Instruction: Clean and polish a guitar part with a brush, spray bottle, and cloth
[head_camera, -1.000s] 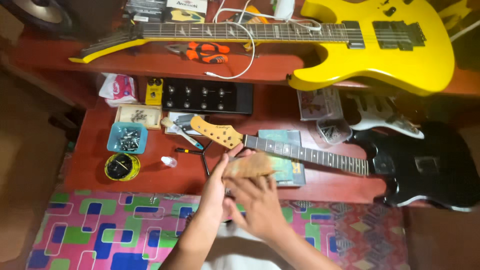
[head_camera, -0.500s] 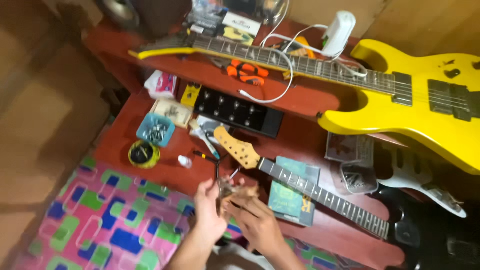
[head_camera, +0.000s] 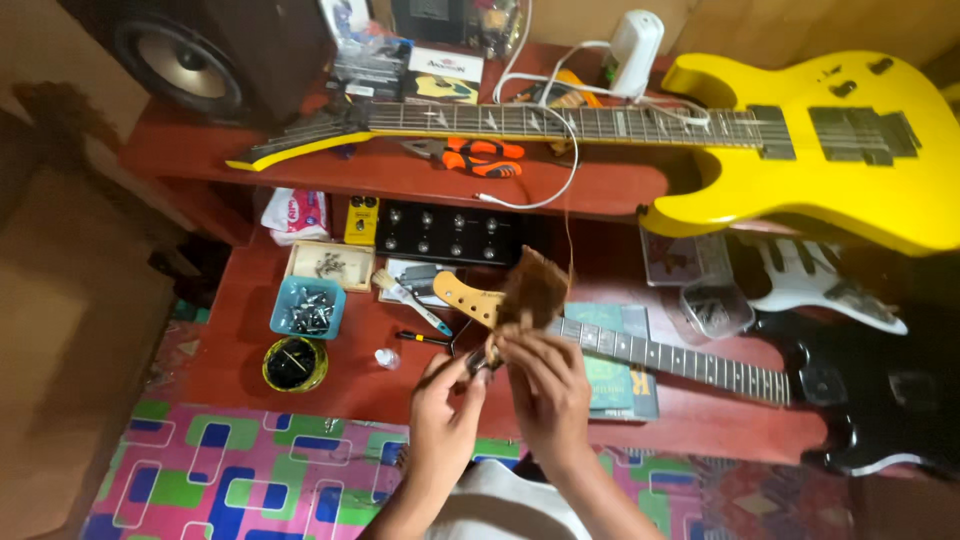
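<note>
Above the near edge of the red workbench (head_camera: 300, 390), both hands meet over the head of the black guitar (head_camera: 880, 400), whose neck (head_camera: 680, 358) runs left across a green booklet (head_camera: 615, 375). Left hand (head_camera: 442, 405): fingers drawn together, apparently pinching a small dark part (head_camera: 480, 360) just below the wooden headstock (head_camera: 468, 298); what the part is cannot be told. Right hand (head_camera: 550, 385): fingers closed on the lower edge of a brown cloth (head_camera: 533, 288), which stands up, blurred, in front of the headstock.

Surroundings: a paintbrush (head_camera: 408, 297) and a screwdriver (head_camera: 425, 338) lie just left of the headstock; farther left sit a blue tray of screws (head_camera: 308, 306) and a yellow-rimmed round tin (head_camera: 294, 363). On the far shelf rests a yellow guitar (head_camera: 800, 140) beside orange pliers (head_camera: 480, 158).

Handling note: judged from the pose, good work at this step means keeping the cloth gathered so that it does not drag across the strings or sweep the loose tools, steadying the small part over the bench rather than over the patterned mat (head_camera: 220, 480), where a drop would be hard to find, and leaving the neck flat on its support.
</note>
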